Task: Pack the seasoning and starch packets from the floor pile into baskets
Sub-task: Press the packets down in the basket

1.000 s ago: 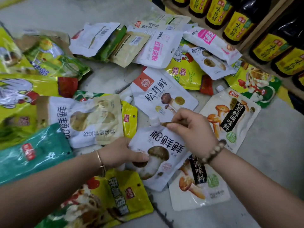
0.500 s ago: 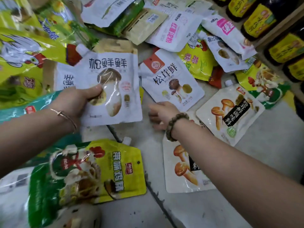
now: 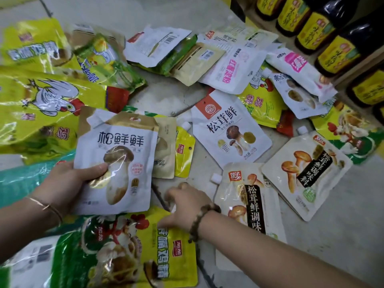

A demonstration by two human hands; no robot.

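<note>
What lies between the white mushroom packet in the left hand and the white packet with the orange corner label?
In the head view, between the held white mushroom packet and the orange-label packet lie a beige packet and a small yellow packet.

My right-hand fingers (image 3: 182, 187) are motion-blurred; at 6 o'clock the yellow chicken-essence packet (image 3: 145, 252) is cut off by the bottom edge, and my left-hand fingers are hidden behind the white mushroom pouch (image 3: 118, 163).

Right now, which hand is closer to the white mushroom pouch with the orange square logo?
Right. The right hand hovers over the floor just below and left of that pouch; the left hand is farther left, holding another white mushroom pouch.
</note>
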